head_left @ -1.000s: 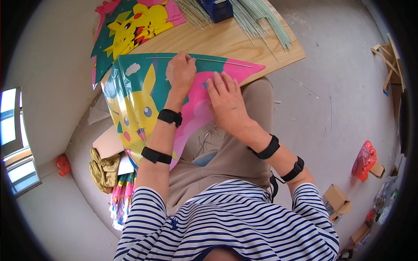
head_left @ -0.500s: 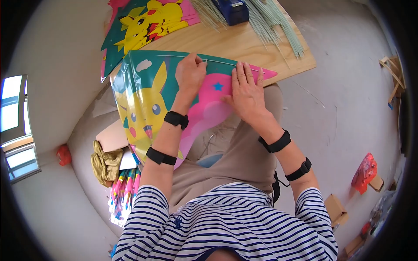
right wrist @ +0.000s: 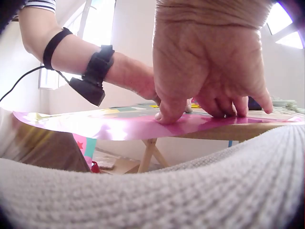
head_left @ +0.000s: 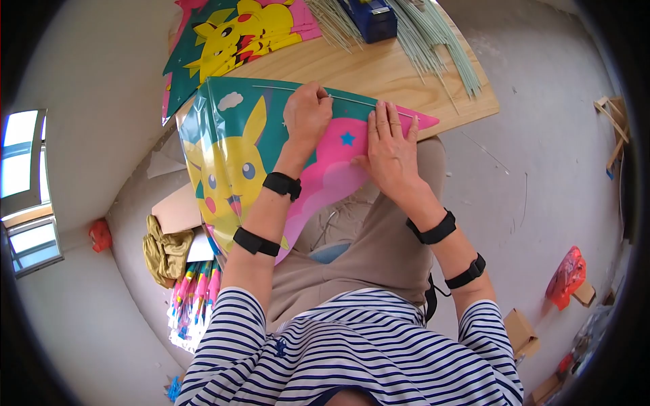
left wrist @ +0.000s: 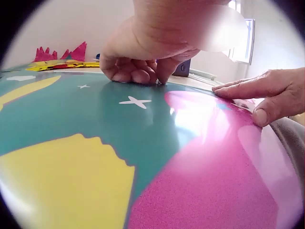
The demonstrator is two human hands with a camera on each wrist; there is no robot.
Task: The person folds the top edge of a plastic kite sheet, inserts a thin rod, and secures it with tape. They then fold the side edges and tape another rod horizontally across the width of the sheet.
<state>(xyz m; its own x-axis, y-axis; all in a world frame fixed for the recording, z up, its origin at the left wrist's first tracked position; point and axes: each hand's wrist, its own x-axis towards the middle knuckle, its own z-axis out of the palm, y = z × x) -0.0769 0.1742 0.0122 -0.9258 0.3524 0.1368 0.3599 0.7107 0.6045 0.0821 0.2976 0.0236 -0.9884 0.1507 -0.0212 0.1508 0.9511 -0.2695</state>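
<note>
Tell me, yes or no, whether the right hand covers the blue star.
No, the blue star shows uncovered on the pink part of the printed sheet, beside the right hand.

here's sheet [head_left: 267, 141]: deep teal, hot pink rolling into paler pink waves, yellow character [head_left: 229, 166] with reddish-pink cheek, white cloud [head_left: 231, 101], and there, bright blue star [head_left: 348, 139]! rod [head_left: 352, 100] pale. sheet stack [head_left: 247, 37], teal, pink, yellow, dashes of red. tabletop [head_left: 406, 88] honey-blond, grain showing. box [head_left: 374, 20] navy; stick bundle [head_left: 420, 44] pale mint. shirt [head_left: 352, 338], navy stripes on white! trousers [head_left: 379, 254] taupe, straps [head_left: 433, 229] black, cloth [head_left: 166, 254] gold.
</note>
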